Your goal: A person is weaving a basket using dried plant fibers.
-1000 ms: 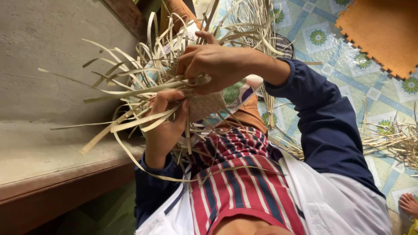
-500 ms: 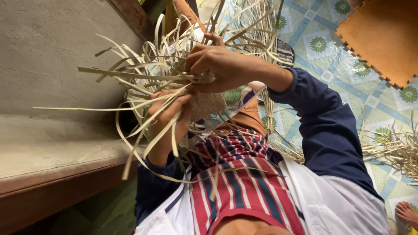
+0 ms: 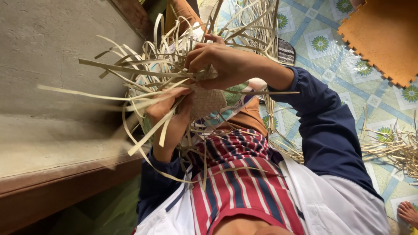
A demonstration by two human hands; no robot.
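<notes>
A partly woven piece of pale flat strips (image 3: 208, 102) is held up in front of my chest, with many loose strip ends (image 3: 130, 69) fanning out to the left and upward. My right hand (image 3: 224, 65), in a dark blue sleeve, reaches in from the right and pinches strips at the upper edge of the woven patch. Just below and to the left, my left hand (image 3: 170, 116) grips a bunch of strips against the patch. Both hands touch the weave.
A grey concrete wall (image 3: 48, 65) and a brown wooden ledge (image 3: 65, 182) fill the left. A patterned tile floor (image 3: 322, 43) lies to the right, with an orange foam mat (image 3: 383, 35), a heap of loose strips (image 3: 396, 148) and a bare foot (image 3: 408, 212).
The weave and both hands have shifted a little to the right and down in view. The long loose strips on the left have swung, and my left hand has regripped its bunch.
</notes>
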